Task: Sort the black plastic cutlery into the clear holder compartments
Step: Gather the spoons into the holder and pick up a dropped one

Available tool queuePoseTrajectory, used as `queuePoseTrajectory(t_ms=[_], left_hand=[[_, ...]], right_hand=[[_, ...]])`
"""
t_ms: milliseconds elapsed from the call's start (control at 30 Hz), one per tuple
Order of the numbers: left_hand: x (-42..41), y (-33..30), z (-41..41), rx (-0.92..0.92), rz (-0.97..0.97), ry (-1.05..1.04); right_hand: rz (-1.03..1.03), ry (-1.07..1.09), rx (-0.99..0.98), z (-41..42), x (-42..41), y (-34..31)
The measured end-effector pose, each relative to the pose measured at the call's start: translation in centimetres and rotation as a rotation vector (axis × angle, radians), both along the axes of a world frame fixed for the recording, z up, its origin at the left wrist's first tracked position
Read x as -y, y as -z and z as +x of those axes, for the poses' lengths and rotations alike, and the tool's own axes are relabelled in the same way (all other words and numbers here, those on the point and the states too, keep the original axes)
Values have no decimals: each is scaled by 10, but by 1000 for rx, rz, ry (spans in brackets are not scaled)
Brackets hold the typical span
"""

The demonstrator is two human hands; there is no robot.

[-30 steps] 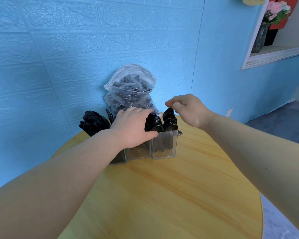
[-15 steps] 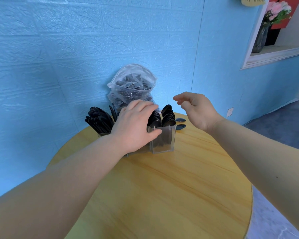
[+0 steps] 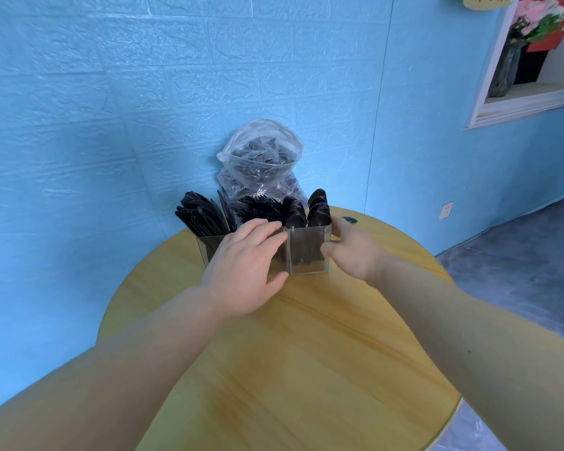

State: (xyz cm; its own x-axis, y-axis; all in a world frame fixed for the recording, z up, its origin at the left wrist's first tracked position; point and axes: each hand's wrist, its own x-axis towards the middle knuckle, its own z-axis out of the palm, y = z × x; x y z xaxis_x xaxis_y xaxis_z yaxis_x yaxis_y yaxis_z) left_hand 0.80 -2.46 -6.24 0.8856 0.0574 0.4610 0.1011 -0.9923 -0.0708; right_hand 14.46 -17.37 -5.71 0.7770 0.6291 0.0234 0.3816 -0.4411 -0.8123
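**A:** What are the hands doing?

**B:** The left hand (image 3: 245,268) lies flat against the front of the clear holder (image 3: 308,252), fingers straight and spread, thumb low near the table. The right hand (image 3: 350,255) is on the holder's right end, thumb on the front wall and fingers going round the side. It seems to grip that end, though the fingers are mostly hidden.

**A:** What is in the holder?

**B:** Black cutlery, standing upright in a row of compartments. Knives (image 3: 202,214) fill the left one, forks (image 3: 258,206) the middle, and spoons (image 3: 306,209) the right, bowls up. The left hand hides the middle front.

**A:** Anything else nearby?

**B:** Just behind the holder, against the wall, a clear bag (image 3: 261,161) sits open at the top with more dark cutlery inside. One loose spoon (image 3: 350,219) lies on the table right of the holder.

**A:** And the room?

**B:** A round, yellow wood-grain table (image 3: 306,369) stands against a blue brick-textured wall (image 3: 111,92). Upper right, a white-framed niche (image 3: 528,102) holds a vase (image 3: 507,71) of pink flowers. A socket (image 3: 446,210) sits low on the wall, above grey floor (image 3: 518,255).
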Motion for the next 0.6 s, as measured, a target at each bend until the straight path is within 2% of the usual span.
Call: queuePoseTrajectory(t_ms=[200,367,500,600], left_hand=[[-7,-1,-8,10,21,-31],[2,4,-5,64,28,3],[23,13,16,17,-63,77],[48,24,38,-102,-200,71]], right_hand=[[9,-9,4,-6,-12,0],[4,-128,48,-12,-22,4],[-43,-106,92,4,-2,12],[-111,-11,168,30,27,24]])
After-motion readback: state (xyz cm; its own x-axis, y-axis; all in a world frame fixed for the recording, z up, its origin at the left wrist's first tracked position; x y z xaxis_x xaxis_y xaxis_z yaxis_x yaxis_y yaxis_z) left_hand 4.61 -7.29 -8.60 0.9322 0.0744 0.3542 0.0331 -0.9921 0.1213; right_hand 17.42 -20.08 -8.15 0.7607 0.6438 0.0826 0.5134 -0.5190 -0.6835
